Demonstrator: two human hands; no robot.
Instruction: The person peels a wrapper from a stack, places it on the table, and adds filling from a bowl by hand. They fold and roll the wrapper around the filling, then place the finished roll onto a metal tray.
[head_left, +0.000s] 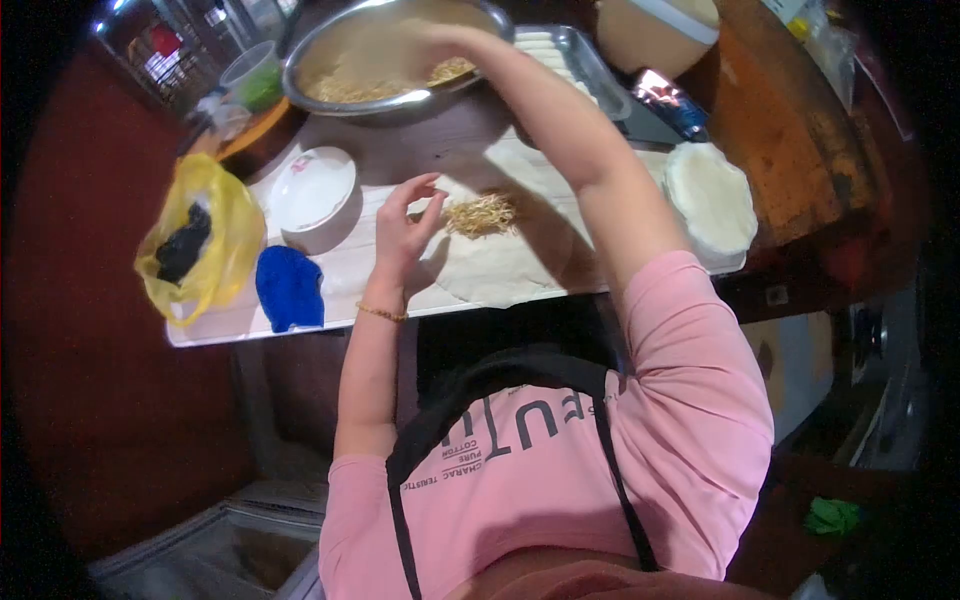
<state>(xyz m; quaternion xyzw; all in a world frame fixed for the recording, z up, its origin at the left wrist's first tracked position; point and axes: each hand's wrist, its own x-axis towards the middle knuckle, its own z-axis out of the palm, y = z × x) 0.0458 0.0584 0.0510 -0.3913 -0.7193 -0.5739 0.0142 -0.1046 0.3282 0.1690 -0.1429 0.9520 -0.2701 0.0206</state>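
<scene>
A small heap of shredded filling, like bean sprouts (482,215), lies on a thin round pale wrapper (500,275) spread over the white board (350,262). Just left of the heap, my left hand (405,228) hovers with thumb and fingers curved and apart, holding nothing I can see. My right arm reaches across to the large metal bowl (300,85), where more of the shredded filling (345,88) shows. Over that bowl my right hand (385,52) is smeared by motion, so its fingers and anything in them cannot be made out.
Left are a white bowl (315,187), a blue cloth-like piece (290,288), a yellow plastic bag (225,235) and a tub with green contents (258,85). Right are a stack of round wrappers (710,200), a tray with white rolls (605,95) and a tan container (655,35).
</scene>
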